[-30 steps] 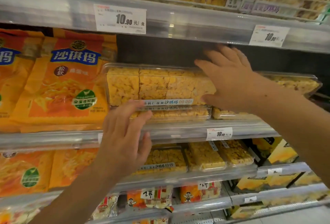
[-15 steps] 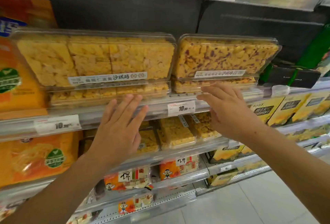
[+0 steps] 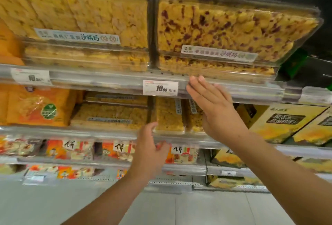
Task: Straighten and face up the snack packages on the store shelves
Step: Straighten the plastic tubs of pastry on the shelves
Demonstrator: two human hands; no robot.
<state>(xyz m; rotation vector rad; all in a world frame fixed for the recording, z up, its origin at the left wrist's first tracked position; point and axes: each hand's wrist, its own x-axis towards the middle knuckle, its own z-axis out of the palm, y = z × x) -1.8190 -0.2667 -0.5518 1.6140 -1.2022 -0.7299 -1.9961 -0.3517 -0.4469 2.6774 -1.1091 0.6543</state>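
Fingers [image 3: 201, 88] of the right hand [image 3: 213, 106] are straight, holding nothing; the left hand [image 3: 149, 151] reaches loosely, empty, for the narrow clear snack box [image 3: 168, 115], which I think needs turning next.

On the upper shelf [image 3: 107, 83] two stacks of clear boxes, plain [image 3: 86, 18] and speckled [image 3: 230, 27], stand just beside each other, with only a thin slit between them. Both reach to the front edge, so there is no room in front of them. Dark open space lies above the stacks and past the right end of the speckled one.

On the middle shelf [image 3: 71, 133], boxes [image 3: 109, 117] fill the bay nearly up to the shelf above. The right hand [image 3: 213, 106] blocks the boxes behind it; the left hand [image 3: 149, 151] covers the front edge below.

The aisle floor [image 3: 197, 210] lies open.
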